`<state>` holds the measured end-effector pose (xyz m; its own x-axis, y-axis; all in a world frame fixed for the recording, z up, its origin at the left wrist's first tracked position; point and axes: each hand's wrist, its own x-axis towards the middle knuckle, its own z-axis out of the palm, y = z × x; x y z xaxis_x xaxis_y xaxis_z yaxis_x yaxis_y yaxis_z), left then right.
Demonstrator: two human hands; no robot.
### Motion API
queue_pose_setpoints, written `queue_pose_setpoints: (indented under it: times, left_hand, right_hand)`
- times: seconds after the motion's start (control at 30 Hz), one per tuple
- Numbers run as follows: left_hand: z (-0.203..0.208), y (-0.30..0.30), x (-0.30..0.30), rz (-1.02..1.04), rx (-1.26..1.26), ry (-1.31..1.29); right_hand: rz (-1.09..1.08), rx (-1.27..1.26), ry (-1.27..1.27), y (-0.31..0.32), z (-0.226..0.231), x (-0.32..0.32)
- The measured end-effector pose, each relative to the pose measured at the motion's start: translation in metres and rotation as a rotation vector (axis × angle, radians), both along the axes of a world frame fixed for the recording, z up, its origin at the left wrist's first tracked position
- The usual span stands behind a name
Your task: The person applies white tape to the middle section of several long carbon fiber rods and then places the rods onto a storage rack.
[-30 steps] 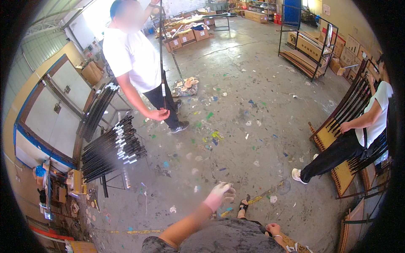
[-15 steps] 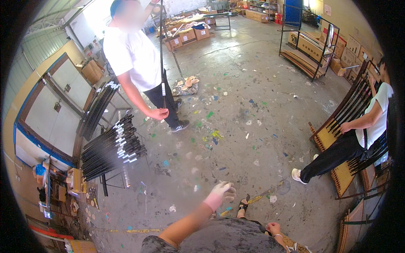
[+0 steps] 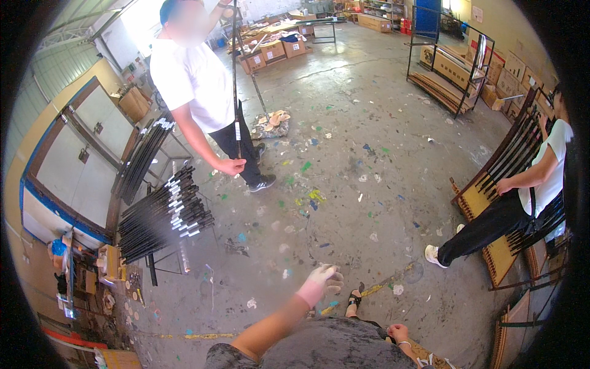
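My left hand (image 3: 322, 285) wears a pale glove and hangs in front of my dark top. Its fingers are loosely bent and a little apart, with no object in them. Bare, with a light bracelet at the wrist, my right hand (image 3: 398, 333) is by my right side. Its fingers curl inward and no held object shows. Beside that wrist is a brown patterned thing (image 3: 424, 355) that I cannot make out. Ahead to the left, a person in a white shirt (image 3: 190, 86) holds a long thin black rod (image 3: 235, 80) upright, one hand high and one low.
Bundles of black rods with white ends (image 3: 166, 212) rest on stands at the left. Another person (image 3: 541, 172) works at a slanted rack (image 3: 495, 261) of dark rods at the right. A wheeled-looking metal frame (image 3: 455, 67) and cardboard boxes (image 3: 273, 54) stand farther back. Paint spots mark the concrete floor (image 3: 344, 154).
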<state>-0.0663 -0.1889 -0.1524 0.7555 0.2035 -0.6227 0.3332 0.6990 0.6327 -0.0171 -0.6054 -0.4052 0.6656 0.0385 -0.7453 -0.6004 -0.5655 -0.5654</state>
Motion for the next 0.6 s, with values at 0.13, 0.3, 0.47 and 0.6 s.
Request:
queue_pose_setpoints:
  times: [0.13, 0.3, 0.47, 0.6]
  left_hand:
    - [-0.002, 0.000, 0.000, -0.005, 0.000, 0.003]
    - [0.004, 0.000, 0.001, -0.017, -0.005, 0.020]
    - [0.005, -0.001, 0.001, -0.013, 0.017, 0.015]
    - [-0.004, 0.000, 0.000, -0.018, -0.018, -0.008]
  right_hand:
    - [0.006, 0.016, -0.003, -0.001, -0.002, -0.002]
    - [0.038, 0.009, -0.013, -0.010, -0.014, -0.003]
    - [-0.016, 0.012, -0.006, -0.004, -0.009, -0.004]
    - [-0.010, 0.017, 0.014, -0.004, -0.008, -0.003]
